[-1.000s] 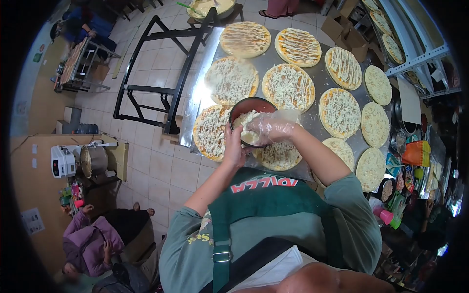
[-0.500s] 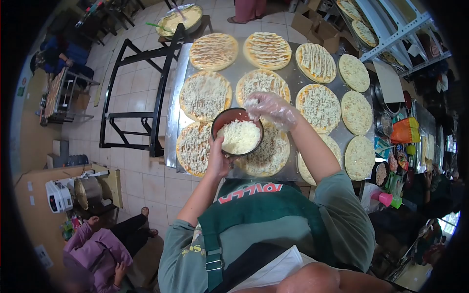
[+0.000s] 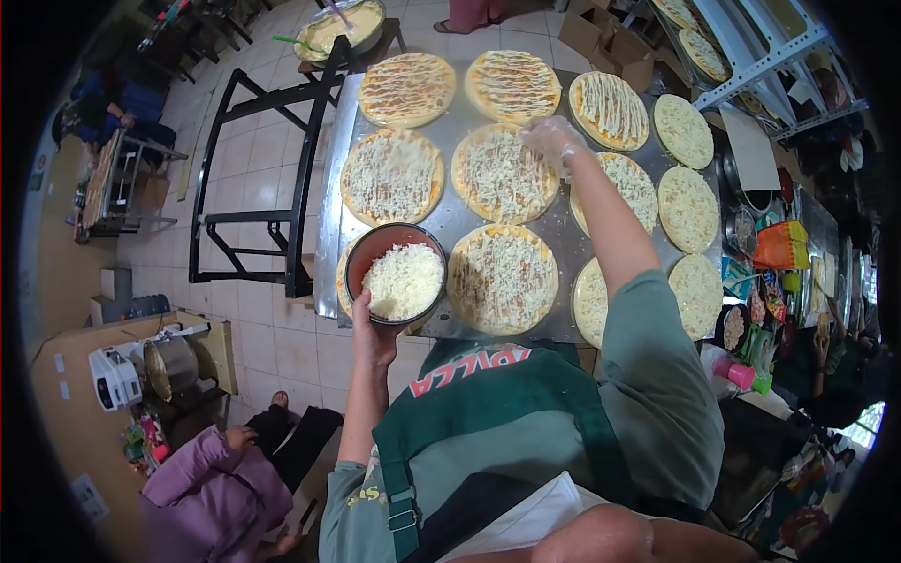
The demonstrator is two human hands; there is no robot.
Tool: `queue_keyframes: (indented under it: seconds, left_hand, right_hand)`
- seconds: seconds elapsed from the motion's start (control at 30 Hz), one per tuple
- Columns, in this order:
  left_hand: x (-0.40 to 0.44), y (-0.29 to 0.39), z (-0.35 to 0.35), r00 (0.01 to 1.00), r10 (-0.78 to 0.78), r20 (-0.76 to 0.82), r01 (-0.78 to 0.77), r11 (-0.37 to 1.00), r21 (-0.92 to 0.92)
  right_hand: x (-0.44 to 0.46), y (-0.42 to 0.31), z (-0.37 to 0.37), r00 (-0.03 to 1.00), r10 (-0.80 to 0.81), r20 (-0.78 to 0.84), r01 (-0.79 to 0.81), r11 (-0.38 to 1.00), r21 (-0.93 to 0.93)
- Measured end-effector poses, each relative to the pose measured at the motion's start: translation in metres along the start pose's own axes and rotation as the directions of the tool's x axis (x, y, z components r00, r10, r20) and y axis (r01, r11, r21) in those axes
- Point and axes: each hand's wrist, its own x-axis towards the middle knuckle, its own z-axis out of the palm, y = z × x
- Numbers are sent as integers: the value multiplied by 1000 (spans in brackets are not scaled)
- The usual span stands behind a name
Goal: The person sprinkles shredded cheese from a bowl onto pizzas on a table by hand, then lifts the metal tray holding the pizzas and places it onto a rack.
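Observation:
My left hand [image 3: 376,340] grips a dark bowl with a reddish inside [image 3: 399,235], thumb at its rim. White grated cheese [image 3: 405,281] partly fills it. The bowl is over the table's near left side and hides much of the pizza [image 3: 343,272] below it. In a clear plastic glove, my right hand [image 3: 554,141] is above the upper right edge of the middle pizza [image 3: 499,178], fingers bent together around some grated cheese. That pizza carries sauce stripes and white shreds. Toward me lies another cheese-strewn pizza [image 3: 503,281].
Several more pizzas cover the metal table [image 3: 446,216]; the far ones [image 3: 512,86] show pale sauce stripes. A black metal frame [image 3: 298,188] stands left of the table. A basin of pale sauce [image 3: 343,33] is beyond it. A person in purple [image 3: 221,479] sits lower left.
My right hand has moved from the bowl up and right to the middle pizza. The bowl in my left hand has shifted left and toward me. The seated person has shifted.

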Motion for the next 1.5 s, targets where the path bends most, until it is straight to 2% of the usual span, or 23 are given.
queue_keyframes:
  seconds: [0.07,0.13,0.2,0.23,0.3,0.33,0.4,0.53,0.6,0.63,0.7,0.73,0.8,0.83,0.9,0.93,1.0,1.03,1.1,1.13,1.33,1.43,1.5]
  left_hand:
    - [-5,3,-2,1000,-2,-27,2,1000,-10]
    - [-7,3,-5,999,7,-34,-8,1000,-29]
    - [-8,2,-7,999,15,-28,-16,999,-31]
    - [-8,1,-7,1000,23,-18,-24,999,-29]
    - [-9,1,-6,1000,11,-25,-11,1000,-27]
    - [-8,1,-4,1000,0,-32,-1,1000,-24]
    - [-7,1,-3,1000,-3,-25,2,1000,-16]
    - [-9,2,4,1000,-9,-8,9,1000,5]
    - [-11,2,7,1000,-14,-16,15,1000,19]
    - [-12,3,8,999,-20,-25,21,999,32]
    - [-13,4,10,1000,-22,-21,23,999,38]
    - [-14,4,11,1000,-22,-19,23,999,41]
    - [-15,4,10,1000,-24,-17,25,999,40]
    - [-15,4,9,1000,-24,-14,25,999,37]
    - [-15,4,8,1000,-17,-19,18,999,31]
    - [-15,4,7,1000,-12,-22,13,1000,26]
    - [-15,3,6,1000,-16,-26,17,999,27]
    - [-15,4,6,999,-19,-28,20,999,31]
    - [-13,2,4,1000,-23,-17,24,999,29]
    - [-12,2,3,1000,-25,-10,25,999,26]
    - [-14,1,5,1000,-19,-15,20,1000,17]
    - [-15,2,5,999,-28,-26,29,999,30]
    - [-14,1,1,999,-31,-17,31,999,31]
  right_hand:
    - [10,8,-3,987,-63,146,66,998,-19]
    - [0,12,-9,981,-136,136,147,986,-77]
    - [-6,11,-11,992,73,102,-73,997,1]
    - [-9,11,-12,992,72,102,-72,997,-1]
    - [-22,8,-19,971,98,216,-150,959,241]
    - [-31,7,-24,972,99,215,-150,959,240]
    - [-46,4,-35,985,-14,170,-12,989,150]
    - [-7,49,10,999,25,44,-35,971,237]
    - [-7,51,13,989,-145,-40,140,984,-112]
    - [-10,53,15,989,-142,-41,137,984,-110]
    - [-31,42,4,988,-30,-149,59,979,197]
    - [-31,44,5,988,-27,-149,57,978,198]
    - [-35,41,0,995,-77,-59,77,997,8]
    - [-40,40,-2,995,-78,-59,78,997,9]
    - [-72,13,-32,968,161,190,-182,978,102]
    - [-71,18,-25,968,160,191,-182,978,100]
    - [-74,26,-13,987,-40,156,27,996,84]
    - [-73,29,-7,987,-37,155,24,996,83]
    - [-85,10,-12,992,118,-48,-103,963,250]
    - [-79,14,-5,991,121,-49,-105,962,251]
    - [-70,30,16,998,36,-58,-29,993,118]
    - [-90,21,4,994,111,19,-112,977,179]
    - [-102,6,-3,1000,-13,-17,13,1000,-22]
